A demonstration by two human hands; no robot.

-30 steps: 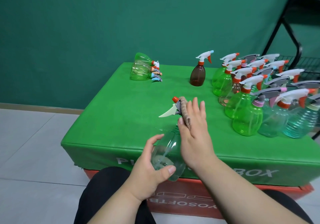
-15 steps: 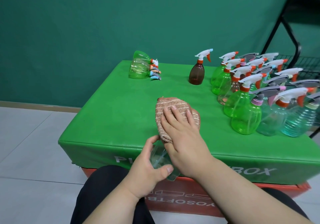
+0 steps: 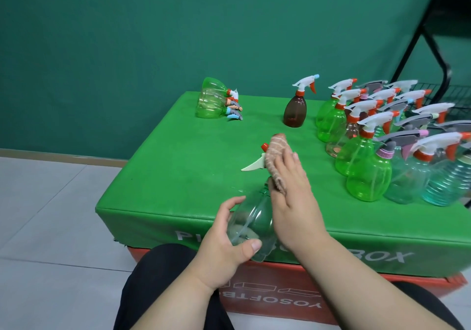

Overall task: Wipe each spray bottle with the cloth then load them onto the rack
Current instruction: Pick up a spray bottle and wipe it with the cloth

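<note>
The left hand (image 3: 224, 250) grips the clear bottle (image 3: 252, 217) by its base over the green surface's (image 3: 178, 176) near edge. The right hand (image 3: 293, 202), fingers straight, presses the cloth (image 3: 276, 151) against its sprayer.

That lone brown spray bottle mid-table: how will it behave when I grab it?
The brown bottle looks like rigid plastic, probably light. Standing upright under a tall trigger head, it may tip if nudged high. Its glossy body could slip; the neck seems safer.
</note>
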